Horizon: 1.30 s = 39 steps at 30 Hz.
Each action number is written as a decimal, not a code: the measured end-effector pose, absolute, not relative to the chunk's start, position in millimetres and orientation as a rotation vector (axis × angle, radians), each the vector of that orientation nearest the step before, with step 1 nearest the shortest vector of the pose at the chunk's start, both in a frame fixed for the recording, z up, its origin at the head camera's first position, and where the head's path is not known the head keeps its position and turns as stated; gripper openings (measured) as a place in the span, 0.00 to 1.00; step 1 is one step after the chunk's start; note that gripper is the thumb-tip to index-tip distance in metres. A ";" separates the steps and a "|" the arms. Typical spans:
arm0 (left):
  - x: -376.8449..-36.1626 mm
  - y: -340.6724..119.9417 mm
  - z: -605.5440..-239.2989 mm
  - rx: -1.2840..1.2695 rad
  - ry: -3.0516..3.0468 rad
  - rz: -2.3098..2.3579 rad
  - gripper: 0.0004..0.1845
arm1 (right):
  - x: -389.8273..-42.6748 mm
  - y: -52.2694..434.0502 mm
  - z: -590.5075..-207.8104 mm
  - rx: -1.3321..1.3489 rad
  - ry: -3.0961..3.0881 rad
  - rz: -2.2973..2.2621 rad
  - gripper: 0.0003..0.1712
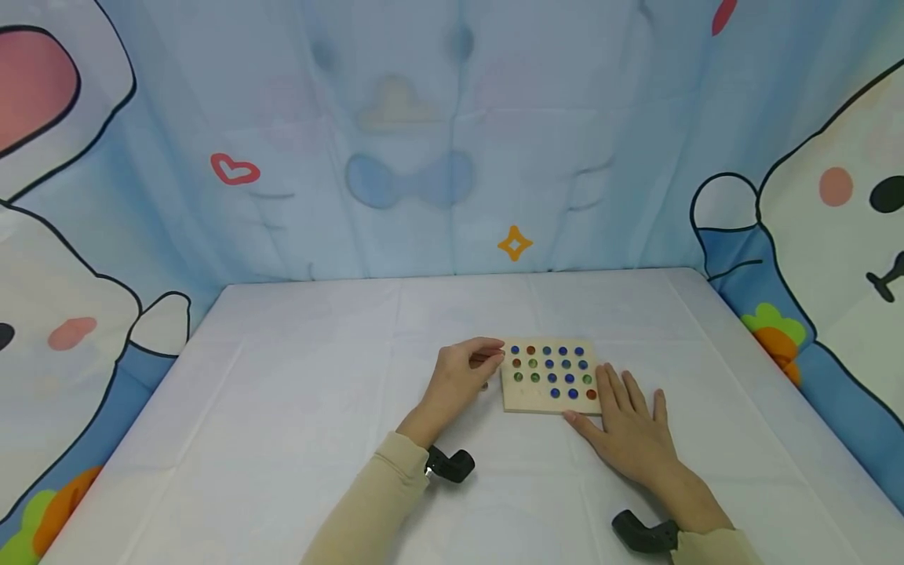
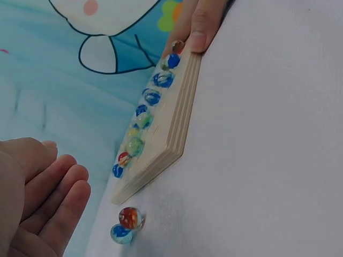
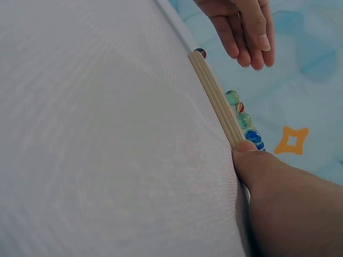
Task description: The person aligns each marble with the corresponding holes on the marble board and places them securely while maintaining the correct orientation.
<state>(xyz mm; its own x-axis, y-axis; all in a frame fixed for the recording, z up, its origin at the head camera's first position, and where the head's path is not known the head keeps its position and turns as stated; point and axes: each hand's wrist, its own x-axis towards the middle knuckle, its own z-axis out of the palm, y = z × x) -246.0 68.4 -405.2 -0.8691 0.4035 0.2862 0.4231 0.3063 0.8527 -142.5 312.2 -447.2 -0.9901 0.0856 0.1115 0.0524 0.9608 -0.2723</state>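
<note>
Head view hides loose marbles, seemingly behind left hand.

Open tablecloth all around; only marble board between hands.

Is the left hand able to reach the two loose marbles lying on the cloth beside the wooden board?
Probably yes: the left hand hovers open next to the two loose marbles, which lie off the wooden board, and nothing stands between them.
</note>
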 end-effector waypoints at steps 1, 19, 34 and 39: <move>-246.4 66.8 -405.0 -0.792 -2.522 -1.664 0.14 | -142.4 312.5 -447.2 -0.104 -2.988 0.411 0.61; -254.2 42.4 -415.6 -0.737 -2.548 -1.557 0.14 | -143.5 312.5 -447.5 -0.112 -2.995 0.393 0.61; -252.7 39.4 -428.5 -0.759 -2.592 -1.561 0.14 | -143.3 313.3 -446.9 -0.108 -2.991 0.378 0.61; -251.2 39.3 -431.3 -0.742 -2.577 -1.598 0.13 | -142.5 312.7 -445.9 -0.104 -2.997 0.385 0.61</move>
<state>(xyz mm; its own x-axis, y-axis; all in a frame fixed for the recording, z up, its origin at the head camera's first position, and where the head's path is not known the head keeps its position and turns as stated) -251.2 39.3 -431.3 -0.8869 0.3823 0.2593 0.4022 0.3629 0.8406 -142.5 312.7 -445.9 -0.9906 0.0829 0.1084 0.0528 0.9653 -0.2556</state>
